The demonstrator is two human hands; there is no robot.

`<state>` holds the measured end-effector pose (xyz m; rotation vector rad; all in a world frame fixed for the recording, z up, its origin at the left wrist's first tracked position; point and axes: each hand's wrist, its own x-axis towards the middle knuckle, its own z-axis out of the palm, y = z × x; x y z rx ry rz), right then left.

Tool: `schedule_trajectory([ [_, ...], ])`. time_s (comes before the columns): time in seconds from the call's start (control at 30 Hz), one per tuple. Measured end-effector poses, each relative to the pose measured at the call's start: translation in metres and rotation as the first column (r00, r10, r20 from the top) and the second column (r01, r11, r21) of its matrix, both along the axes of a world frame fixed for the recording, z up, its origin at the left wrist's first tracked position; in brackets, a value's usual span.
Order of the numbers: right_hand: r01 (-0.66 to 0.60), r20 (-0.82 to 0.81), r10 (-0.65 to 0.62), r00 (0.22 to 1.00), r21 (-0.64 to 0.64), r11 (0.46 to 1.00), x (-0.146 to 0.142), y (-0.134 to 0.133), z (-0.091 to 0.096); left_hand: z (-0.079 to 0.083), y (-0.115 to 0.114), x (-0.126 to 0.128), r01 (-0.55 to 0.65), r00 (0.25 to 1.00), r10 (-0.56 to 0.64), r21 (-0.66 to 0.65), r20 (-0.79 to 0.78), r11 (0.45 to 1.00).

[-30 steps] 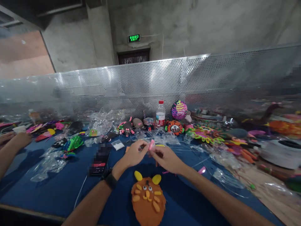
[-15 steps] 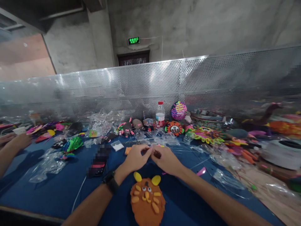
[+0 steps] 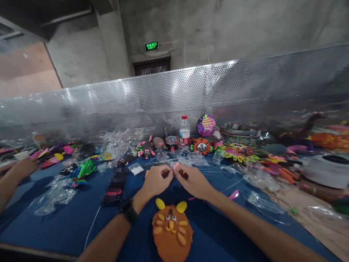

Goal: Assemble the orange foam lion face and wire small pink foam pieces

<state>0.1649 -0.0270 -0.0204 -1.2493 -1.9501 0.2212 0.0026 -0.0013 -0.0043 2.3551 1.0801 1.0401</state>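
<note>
Over the blue table, my left hand [image 3: 157, 181] and my right hand [image 3: 193, 182] meet almost fingertip to fingertip, both pinched. A small pink piece of clay [image 3: 176, 166] shows at the fingertips of my right hand. What my left fingers hold, if anything, is too small to make out. Below my hands, close to me, lies an orange-brown clay animal face [image 3: 172, 236] with yellow ears, white eyes and yellow-orange strips on its cheeks. Its lower edge runs out of view.
A phone [image 3: 114, 187] lies left of my arm, a small white packet [image 3: 136, 169] beyond it. Clay figures, clear plastic bags [image 3: 58, 194] and a red-capped bottle [image 3: 184, 131] line the back. Another person's hand [image 3: 25, 168] works at far left. A white container [image 3: 324, 173] stands right.
My fingertips have drawn slightly apart, and the pink piece shows more clearly at my right fingers. The view has shifted a little. The animal face stays on the table.
</note>
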Motion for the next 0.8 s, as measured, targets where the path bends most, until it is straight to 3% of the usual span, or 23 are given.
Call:
schedule_trajectory([
  [0.17, 0.157, -0.102, -0.162, 0.982, -0.057, 0.986, 0.000, 0.005, -0.003, 0.000, -0.002, 0.005, -0.057, 0.998, 0.059, 0.074, -0.034, 0.996],
  [0.37, 0.052, -0.237, -0.043, 0.971, 0.034, 0.998, 0.001, 0.007, 0.000, 0.003, -0.003, 0.007, -0.050, 0.999, 0.050, 0.112, 0.007, 0.992],
  [0.47, 0.038, -0.306, -0.023, 0.952, 0.043, 0.998, 0.004, 0.008, 0.000, 0.004, 0.002, 0.003, -0.122, 0.989, 0.110, 0.126, 0.103, 0.985],
  [0.6, -0.055, -0.486, 0.011, 0.874, -0.078, 0.995, 0.005, 0.011, -0.003, 0.002, 0.015, -0.003, -0.197, 0.925, 0.209, -0.072, 0.317, 0.978],
  [0.7, -0.163, -0.585, 0.047, 0.809, -0.147, 0.975, 0.003, 0.012, -0.005, -0.003, 0.023, -0.004, -0.063, 0.896, 0.185, -0.295, 0.404, 0.953],
  [0.8, -0.224, -0.619, 0.070, 0.782, -0.175, 0.959, 0.001, 0.013, -0.006, -0.005, 0.024, -0.002, 0.090, 0.882, 0.122, -0.418, 0.455, 0.904],
])
